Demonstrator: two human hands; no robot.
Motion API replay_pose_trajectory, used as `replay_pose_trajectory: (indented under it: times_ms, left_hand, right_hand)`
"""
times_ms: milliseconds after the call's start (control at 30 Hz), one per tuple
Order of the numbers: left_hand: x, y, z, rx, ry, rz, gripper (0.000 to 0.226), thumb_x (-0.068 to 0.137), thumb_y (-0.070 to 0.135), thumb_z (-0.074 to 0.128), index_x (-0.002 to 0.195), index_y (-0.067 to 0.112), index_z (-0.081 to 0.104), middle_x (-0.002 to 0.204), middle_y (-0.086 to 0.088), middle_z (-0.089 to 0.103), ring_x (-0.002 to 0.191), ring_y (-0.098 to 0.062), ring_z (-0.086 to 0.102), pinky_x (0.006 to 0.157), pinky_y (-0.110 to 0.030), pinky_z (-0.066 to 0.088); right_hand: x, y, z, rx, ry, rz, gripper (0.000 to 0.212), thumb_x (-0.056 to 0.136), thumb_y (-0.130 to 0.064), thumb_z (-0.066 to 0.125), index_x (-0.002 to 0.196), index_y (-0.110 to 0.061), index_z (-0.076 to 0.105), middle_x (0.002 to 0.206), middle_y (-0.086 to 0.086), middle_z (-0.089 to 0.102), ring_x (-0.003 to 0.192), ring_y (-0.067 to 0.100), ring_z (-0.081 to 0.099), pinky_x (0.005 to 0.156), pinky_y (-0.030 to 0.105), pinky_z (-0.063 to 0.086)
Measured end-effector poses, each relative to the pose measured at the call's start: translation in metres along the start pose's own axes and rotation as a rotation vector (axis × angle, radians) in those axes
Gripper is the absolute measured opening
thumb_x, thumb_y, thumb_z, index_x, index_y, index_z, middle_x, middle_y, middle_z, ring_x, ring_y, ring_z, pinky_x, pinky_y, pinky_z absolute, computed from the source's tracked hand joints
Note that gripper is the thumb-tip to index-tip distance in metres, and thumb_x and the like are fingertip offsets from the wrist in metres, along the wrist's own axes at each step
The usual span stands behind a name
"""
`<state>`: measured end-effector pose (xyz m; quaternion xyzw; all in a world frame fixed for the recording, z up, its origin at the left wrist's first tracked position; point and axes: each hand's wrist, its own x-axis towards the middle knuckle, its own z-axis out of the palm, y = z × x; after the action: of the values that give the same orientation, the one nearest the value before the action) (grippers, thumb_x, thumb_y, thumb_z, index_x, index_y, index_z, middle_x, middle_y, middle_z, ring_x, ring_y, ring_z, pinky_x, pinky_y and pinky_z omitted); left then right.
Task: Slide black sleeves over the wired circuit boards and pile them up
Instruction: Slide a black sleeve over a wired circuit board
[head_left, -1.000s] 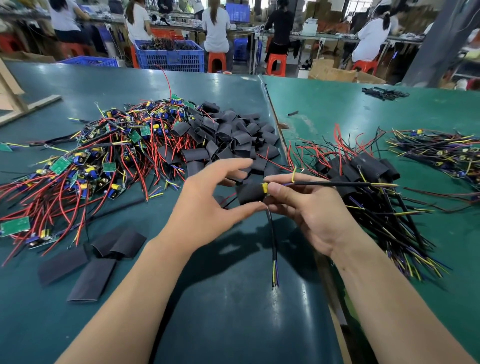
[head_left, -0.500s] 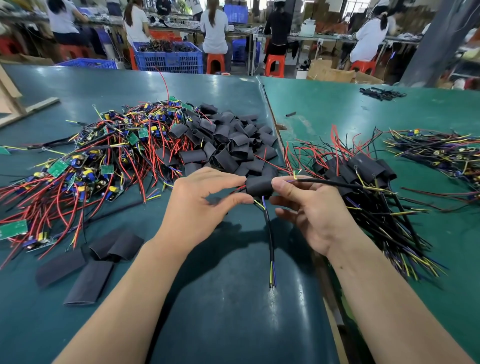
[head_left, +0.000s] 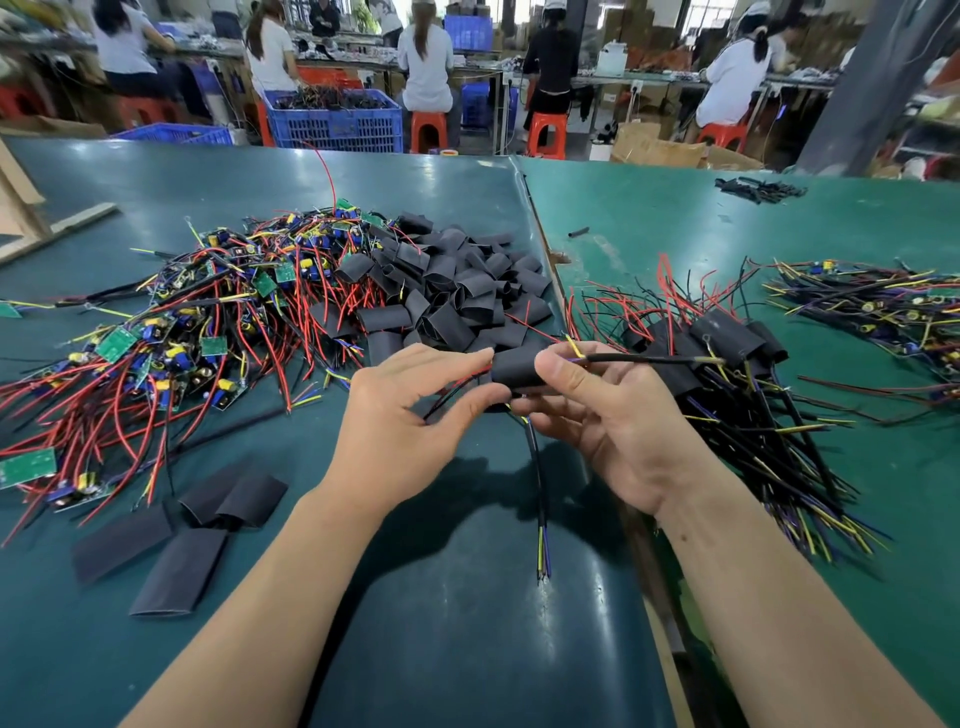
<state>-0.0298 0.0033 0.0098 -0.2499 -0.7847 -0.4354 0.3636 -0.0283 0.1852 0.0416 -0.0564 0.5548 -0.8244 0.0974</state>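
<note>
Between my two hands sits one black sleeve with a wired board inside; a black cable hangs from it toward me. My right hand grips the sleeve, thumb on top. My left hand pinches the sleeve's left end, where thin red and black wires stick out. A heap of bare wired circuit boards lies at the left, a heap of empty black sleeves behind my hands. Sleeved boards are piled at the right.
A few flat black sleeves lie near my left forearm. Another bundle of wires lies at the far right, and a seam runs between the two green tables. Several people work at benches beyond, by a blue crate.
The sleeve has slid fully over the board, hiding its yellow part. Both hands have lifted slightly away from me, and my left fingers have closed onto the sleeve's left end.
</note>
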Motion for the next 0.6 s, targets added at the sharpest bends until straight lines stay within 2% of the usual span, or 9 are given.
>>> replay_pose_trajectory:
  times_ms: [167,233,300,367,500,600]
  left_hand:
    - [-0.001,-0.006,0.0,0.032,-0.038,0.03,0.024,0.084,0.01,0.071,0.107,0.002,0.074,0.103,-0.002,0.072,0.087,-0.021,0.063,0.083,-0.03,0.051]
    - [-0.002,-0.007,0.001,0.053,-0.073,0.036,0.024,0.085,0.006,0.069,0.108,0.002,0.073,0.109,-0.004,0.071,0.094,-0.025,0.062,0.088,-0.034,0.049]
    - [-0.002,-0.007,0.002,0.098,-0.071,0.035,0.023,0.086,0.01,0.07,0.108,0.004,0.074,0.116,-0.004,0.069,0.105,-0.027,0.058,0.096,-0.036,0.046]
    - [-0.001,-0.006,0.002,0.147,-0.002,0.012,0.021,0.085,0.016,0.074,0.103,0.006,0.075,0.119,-0.003,0.067,0.11,-0.029,0.054,0.1,-0.038,0.043]
    - [-0.002,0.0,0.007,0.128,0.027,-0.057,0.018,0.084,0.021,0.075,0.098,0.009,0.077,0.115,-0.001,0.068,0.11,-0.029,0.053,0.1,-0.034,0.041]
    - [-0.003,0.005,0.012,0.042,0.014,-0.145,0.014,0.084,0.016,0.075,0.097,0.011,0.077,0.115,-0.001,0.068,0.113,-0.028,0.055,0.101,-0.031,0.04]
  right_hand:
    - [-0.004,0.005,0.004,-0.147,0.001,0.057,0.019,0.066,-0.02,0.077,0.076,-0.011,0.064,0.068,0.018,0.069,0.053,0.025,0.068,0.047,0.024,0.053]
    - [-0.005,0.007,0.005,-0.237,-0.018,0.098,0.02,0.074,-0.021,0.075,0.079,-0.006,0.064,0.065,0.016,0.068,0.05,0.023,0.065,0.046,0.024,0.052]
    - [-0.004,0.009,0.007,-0.294,-0.006,0.1,0.019,0.085,-0.018,0.071,0.086,-0.001,0.063,0.063,0.014,0.068,0.049,0.02,0.064,0.046,0.023,0.052]
    - [-0.003,0.009,0.009,-0.297,0.025,0.071,0.016,0.088,-0.016,0.069,0.085,-0.001,0.062,0.063,0.013,0.067,0.049,0.019,0.063,0.046,0.023,0.052]
    - [-0.004,0.01,0.009,-0.302,0.031,0.023,0.021,0.092,-0.014,0.063,0.092,0.007,0.063,0.066,0.012,0.07,0.053,0.02,0.065,0.047,0.024,0.052]
    - [-0.004,0.01,0.009,-0.286,0.04,0.003,0.016,0.096,-0.012,0.058,0.088,-0.001,0.065,0.073,0.014,0.071,0.058,0.022,0.068,0.049,0.024,0.052]
